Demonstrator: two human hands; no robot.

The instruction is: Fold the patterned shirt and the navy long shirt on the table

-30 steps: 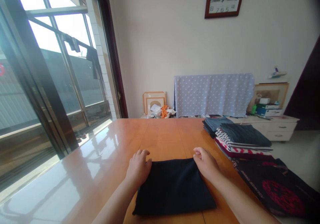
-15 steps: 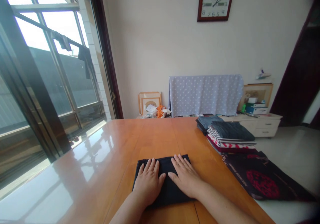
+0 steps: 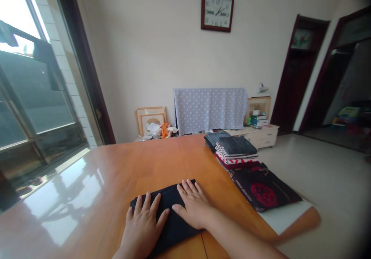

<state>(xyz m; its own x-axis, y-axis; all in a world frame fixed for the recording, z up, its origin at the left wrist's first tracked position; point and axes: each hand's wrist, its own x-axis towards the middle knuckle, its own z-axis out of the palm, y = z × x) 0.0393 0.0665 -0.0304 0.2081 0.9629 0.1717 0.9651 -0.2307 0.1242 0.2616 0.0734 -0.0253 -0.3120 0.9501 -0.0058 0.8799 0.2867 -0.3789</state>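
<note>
A folded black garment (image 3: 171, 226) lies on the orange wooden table (image 3: 150, 166) close to me. My left hand (image 3: 143, 228) rests flat on its left part with fingers spread. My right hand (image 3: 193, 207) presses flat on its right part, fingers apart, thumb pointing left. Neither hand grips anything. Most of the garment is hidden under my palms.
A stack of folded clothes (image 3: 234, 151) sits at the table's right side, with a black shirt with a red print (image 3: 262, 189) spread in front of it. A large window (image 3: 26, 97) is on the left. A polka-dot cloth (image 3: 210, 108) and a clock (image 3: 217, 11) are on the far wall.
The garment was folded to a smaller size and my hands moved from its far corners onto its top, pressing flat. My view has since turned right, showing doorways.
</note>
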